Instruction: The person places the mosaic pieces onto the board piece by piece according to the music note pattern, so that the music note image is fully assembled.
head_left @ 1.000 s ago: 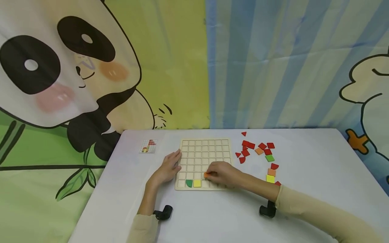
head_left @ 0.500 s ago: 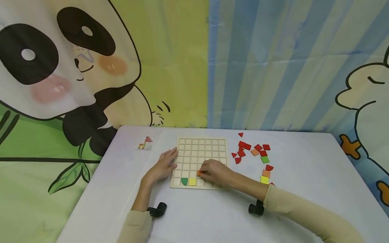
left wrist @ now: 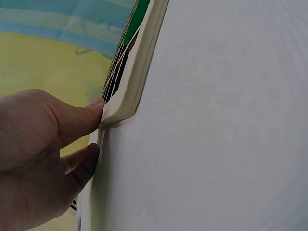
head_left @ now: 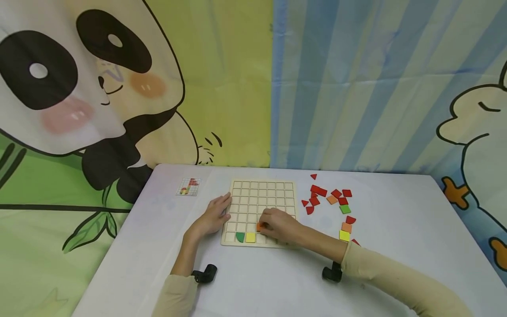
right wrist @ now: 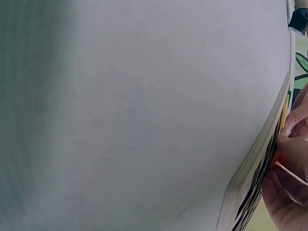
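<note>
Orange tile [head_left: 259,226] is being pinched between thumb and fingers of my right hand [head_left: 282,225], over the grid board [head_left: 262,192], second row from the near edge; can't tell if it's lying flat. My left hand [head_left: 213,215] is resting with fingers extended, touching the board's left edge, gripping nothing. Green quarter-round [head_left: 240,237] and yellow square [head_left: 250,237] are lying side by side in the nearest row. Printed card [head_left: 188,186] is lying left of the board. Red pieces [head_left: 322,191] and a loose green tile [head_left: 345,209] are lying to the right on the white worktop [head_left: 253,281].
</note>
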Demonstrator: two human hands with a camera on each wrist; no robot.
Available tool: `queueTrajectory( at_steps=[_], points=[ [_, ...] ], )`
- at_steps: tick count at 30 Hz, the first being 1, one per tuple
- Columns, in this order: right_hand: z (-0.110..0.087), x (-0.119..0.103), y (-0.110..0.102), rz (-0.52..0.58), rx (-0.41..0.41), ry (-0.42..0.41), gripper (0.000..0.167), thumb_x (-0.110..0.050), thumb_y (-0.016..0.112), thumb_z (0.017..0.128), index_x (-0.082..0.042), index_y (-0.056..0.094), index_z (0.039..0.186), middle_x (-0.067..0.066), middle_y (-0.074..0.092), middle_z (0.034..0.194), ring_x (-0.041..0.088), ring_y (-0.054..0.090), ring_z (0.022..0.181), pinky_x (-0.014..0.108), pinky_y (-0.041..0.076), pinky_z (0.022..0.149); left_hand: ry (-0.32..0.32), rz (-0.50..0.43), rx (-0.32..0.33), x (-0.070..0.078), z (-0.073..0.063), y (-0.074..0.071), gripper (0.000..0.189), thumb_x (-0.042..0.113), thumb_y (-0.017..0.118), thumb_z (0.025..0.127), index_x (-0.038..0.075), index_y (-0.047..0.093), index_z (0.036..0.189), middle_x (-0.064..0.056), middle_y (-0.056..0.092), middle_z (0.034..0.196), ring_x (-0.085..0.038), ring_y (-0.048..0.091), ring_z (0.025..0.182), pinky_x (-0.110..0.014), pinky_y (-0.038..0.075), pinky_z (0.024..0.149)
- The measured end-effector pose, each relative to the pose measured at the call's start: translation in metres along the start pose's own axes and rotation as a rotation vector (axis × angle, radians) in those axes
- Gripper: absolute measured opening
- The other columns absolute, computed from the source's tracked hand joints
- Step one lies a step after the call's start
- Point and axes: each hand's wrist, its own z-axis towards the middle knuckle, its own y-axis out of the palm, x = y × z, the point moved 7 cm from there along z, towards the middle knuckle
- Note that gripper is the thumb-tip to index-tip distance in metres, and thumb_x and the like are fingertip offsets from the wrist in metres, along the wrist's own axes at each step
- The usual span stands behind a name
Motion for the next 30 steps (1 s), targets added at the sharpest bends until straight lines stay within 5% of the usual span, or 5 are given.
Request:
queueTrajectory(
  at_steps=[16,24,30],
  points=[
    [-0.003,0.0,0.001,0.015,0.035,-0.019,0.016,-0.021,0.073,0.087,-0.01,0.075,0.098,0.0,0.067,0.091,0.011,0.058,0.081,0.018,0.05,0.071,0.001,0.018,-0.005,-0.001,0.0,0.001,0.061,0.014,0.054,0.098,0.008,0.028,0.153,-0.004,0.016,0.164,-0.031,0.008,0.152,-0.054,0.018,0.121],
    [-0.005,0.002,-0.001,0.024,0.036,0.036,0.022,-0.024,0.072,0.087,-0.009,0.071,0.103,0.002,0.066,0.096,0.012,0.056,0.086,0.022,0.051,0.075,0.005,0.018,-0.016,-0.001,0.0,0.002,0.061,0.016,0.053,0.099,0.008,0.026,0.153,-0.003,0.015,0.165,-0.031,0.007,0.152,-0.053,0.017,0.122],
    [-0.027,0.005,-0.021,0.072,0.097,0.083,0.036,-0.026,0.073,0.086,-0.007,0.067,0.116,0.006,0.066,0.106,0.018,0.061,0.095,0.03,0.054,0.082,0.004,0.024,-0.014,-0.002,-0.001,0.0,0.061,0.016,0.053,0.099,0.008,0.026,0.154,-0.003,0.015,0.165,-0.03,0.007,0.152,-0.054,0.017,0.122]
  ],
)
